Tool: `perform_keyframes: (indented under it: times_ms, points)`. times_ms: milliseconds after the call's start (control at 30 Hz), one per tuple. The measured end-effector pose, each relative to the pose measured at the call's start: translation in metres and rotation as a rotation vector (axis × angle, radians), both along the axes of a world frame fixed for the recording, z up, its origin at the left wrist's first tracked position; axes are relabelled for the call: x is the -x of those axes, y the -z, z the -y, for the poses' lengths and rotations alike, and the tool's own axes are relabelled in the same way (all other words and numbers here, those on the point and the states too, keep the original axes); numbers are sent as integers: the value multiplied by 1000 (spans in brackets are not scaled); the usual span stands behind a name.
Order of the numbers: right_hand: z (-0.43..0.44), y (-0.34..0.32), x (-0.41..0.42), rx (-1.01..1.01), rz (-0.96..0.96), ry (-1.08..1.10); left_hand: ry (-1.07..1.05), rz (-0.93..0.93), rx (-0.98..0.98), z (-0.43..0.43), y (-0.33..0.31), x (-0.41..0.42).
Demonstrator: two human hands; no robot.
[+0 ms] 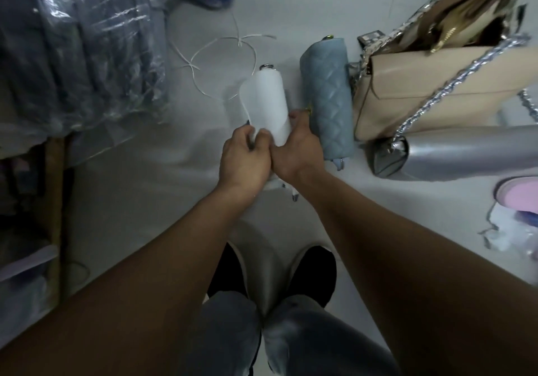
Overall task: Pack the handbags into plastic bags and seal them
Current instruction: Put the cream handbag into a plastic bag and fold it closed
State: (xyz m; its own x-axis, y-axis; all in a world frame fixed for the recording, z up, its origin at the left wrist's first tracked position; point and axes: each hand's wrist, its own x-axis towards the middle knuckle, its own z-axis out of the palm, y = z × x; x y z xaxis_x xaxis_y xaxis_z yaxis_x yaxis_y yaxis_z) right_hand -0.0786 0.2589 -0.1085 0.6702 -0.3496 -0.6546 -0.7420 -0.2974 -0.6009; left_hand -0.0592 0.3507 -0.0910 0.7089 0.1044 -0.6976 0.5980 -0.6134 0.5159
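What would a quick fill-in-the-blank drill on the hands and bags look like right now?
1. The left hand and the right hand both grip the wrapped bag, whose cover is ____.
2. The quilted handbag lying just right of it is ____ in colour.
3. The chain strap draped over the beige handbag is ____.

Missing words: white; blue; silver.

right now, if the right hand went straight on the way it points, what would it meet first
Probably the white-wrapped rounded handbag that the right hand grips: the hand points up and left in the picture. Beyond that lie thin white cords on the pale surface, though depth is unclear.
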Motion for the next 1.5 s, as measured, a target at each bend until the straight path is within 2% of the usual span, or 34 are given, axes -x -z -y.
perform_keyframes:
  times_ms: [367,633,900,1033,1167,1233,1300,1400,1500]
  points:
    - [59,-156,60,-260,18,319,-98,36,-3,34,-131,21]
    - [121,-272,126,-383,111,563,-246,-107,223,89,-231,38]
    - [167,-360,235,-293,173,743,34,-129,453,161,-294,109]
    - [174,-379,308,-236,201,972,143,-117,444,197,-312,167]
    - [172,-378,386,-161,167,1360,222,-120,477,223,-316,237]
    - [167,-369,424,-211,137,1566,297,-142,504,230,-314,277]
    - [159,-356,459,-291,237,1729,335,-181,507,235,-309,313]
    - [144,-337,505,-293,386,1860,366,-199,463,237,-303,359]
    - [129,-319,539,-194,311,1931,471,-165,403,232,-299,400]
